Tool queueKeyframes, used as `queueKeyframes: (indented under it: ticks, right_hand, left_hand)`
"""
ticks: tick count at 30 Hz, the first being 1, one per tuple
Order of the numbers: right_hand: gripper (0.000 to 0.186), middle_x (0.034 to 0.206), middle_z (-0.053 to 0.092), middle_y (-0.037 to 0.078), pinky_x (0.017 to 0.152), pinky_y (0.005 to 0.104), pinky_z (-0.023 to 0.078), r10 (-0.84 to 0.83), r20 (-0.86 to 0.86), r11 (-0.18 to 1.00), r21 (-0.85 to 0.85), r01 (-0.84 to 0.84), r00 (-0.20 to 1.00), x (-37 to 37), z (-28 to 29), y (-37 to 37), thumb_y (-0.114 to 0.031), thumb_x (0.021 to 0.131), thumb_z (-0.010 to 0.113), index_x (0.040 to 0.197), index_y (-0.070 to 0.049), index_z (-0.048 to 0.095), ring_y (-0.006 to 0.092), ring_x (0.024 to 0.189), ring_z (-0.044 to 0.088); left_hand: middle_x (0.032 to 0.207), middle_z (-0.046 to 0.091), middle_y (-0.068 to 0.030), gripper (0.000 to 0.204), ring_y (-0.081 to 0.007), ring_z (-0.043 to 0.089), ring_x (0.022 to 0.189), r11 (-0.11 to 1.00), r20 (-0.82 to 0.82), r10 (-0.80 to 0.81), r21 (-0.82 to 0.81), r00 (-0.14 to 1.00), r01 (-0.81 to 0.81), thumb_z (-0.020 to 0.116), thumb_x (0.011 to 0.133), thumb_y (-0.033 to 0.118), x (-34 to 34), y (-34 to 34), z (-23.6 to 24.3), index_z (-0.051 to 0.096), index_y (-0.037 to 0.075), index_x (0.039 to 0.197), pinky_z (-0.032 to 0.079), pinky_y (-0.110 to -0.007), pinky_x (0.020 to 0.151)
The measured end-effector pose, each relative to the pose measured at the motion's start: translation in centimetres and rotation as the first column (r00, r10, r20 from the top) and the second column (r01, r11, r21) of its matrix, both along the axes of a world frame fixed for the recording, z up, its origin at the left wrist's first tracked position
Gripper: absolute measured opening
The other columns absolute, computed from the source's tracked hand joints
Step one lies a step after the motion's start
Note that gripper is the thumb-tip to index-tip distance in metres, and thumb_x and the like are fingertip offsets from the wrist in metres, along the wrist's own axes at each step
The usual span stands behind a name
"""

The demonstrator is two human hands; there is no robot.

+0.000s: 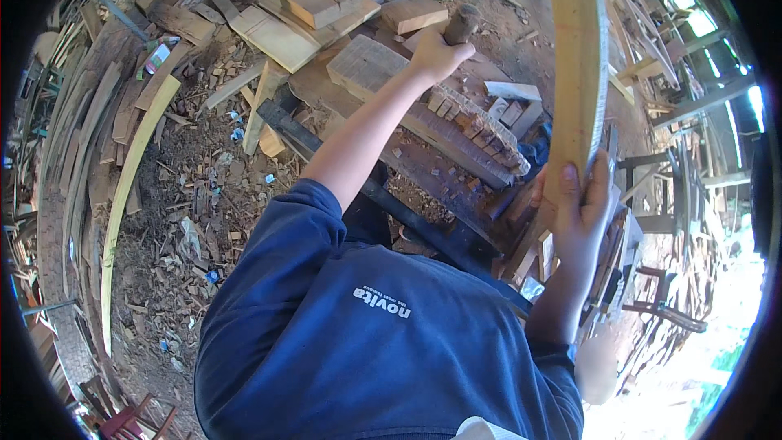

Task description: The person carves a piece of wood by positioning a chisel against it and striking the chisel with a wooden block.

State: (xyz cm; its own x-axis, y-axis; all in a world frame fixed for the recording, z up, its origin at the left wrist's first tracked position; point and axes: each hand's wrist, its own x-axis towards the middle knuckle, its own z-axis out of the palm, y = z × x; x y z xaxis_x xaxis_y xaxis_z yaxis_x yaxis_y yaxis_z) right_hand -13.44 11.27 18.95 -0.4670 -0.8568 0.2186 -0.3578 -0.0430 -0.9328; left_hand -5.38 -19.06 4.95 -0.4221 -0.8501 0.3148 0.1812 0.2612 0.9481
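My left hand [440, 55] is closed round a stubby, round-ended brown wooden piece [463, 24], perhaps a mallet or a handle; its lower part is hidden by the fist. Beneath that forearm lies a thick, rough timber block [358, 68] on the low bench. My right hand [580, 200] grips the lower end of a long, slightly curved wooden board [574, 57], thumb on its broad face and fingers behind its edge. The board stands up steeply and runs out past the top of the view.
A row of small wood pieces [481, 129] sits on the bench beside a dark metal bar [399, 208]. Planks and blocks [314, 4] are stacked at the far side. A long pale strip [134, 187] lies left among offcuts, and a lumber pile [90, 138] lines the left.
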Motion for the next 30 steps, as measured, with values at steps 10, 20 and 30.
queueKeyframes:
  ticks: [10,20,30]
  right_hand:
    - [0.022,0.076,0.059,0.004,0.047,0.0265,0.045,-0.280,0.032,0.855,0.462,0.234,0.960,-0.1,-9.3,3.6,-0.026,0.104,0.056,0.113,-0.006,0.050,0.0107,0.056,0.057]
    - [0.022,0.093,0.065,0.037,0.070,0.0597,0.048,-0.160,-0.199,0.772,0.585,0.248,0.967,0.5,-15.6,4.6,-0.018,0.103,0.051,0.115,-0.004,0.039,0.0588,0.092,0.061]
    - [0.024,0.089,0.064,0.039,0.069,0.0571,0.051,-0.170,-0.350,0.853,0.415,0.315,0.921,0.0,-17.5,3.7,-0.016,0.102,0.055,0.116,-0.001,0.042,0.0583,0.090,0.062]
  left_hand:
    - [0.057,0.048,0.0016,0.012,-0.0072,0.042,0.045,0.955,-0.083,-0.283,0.062,0.955,0.289,0.062,0.084,0.004,-0.3,-0.8,0.9,0.054,0.009,0.076,0.033,-0.026,0.043]
    - [0.062,0.055,0.0018,0.015,-0.0080,0.050,0.054,0.952,-0.071,-0.307,-0.002,0.949,0.307,0.072,0.079,0.012,-0.9,0.4,0.6,0.058,0.007,0.075,0.039,-0.028,0.052]
    - [0.073,0.057,0.0014,0.014,-0.0062,0.054,0.062,0.937,-0.414,-0.347,-0.108,0.842,0.333,0.068,0.085,-0.002,8.6,8.4,-4.0,0.059,0.009,0.086,0.041,-0.023,0.055]
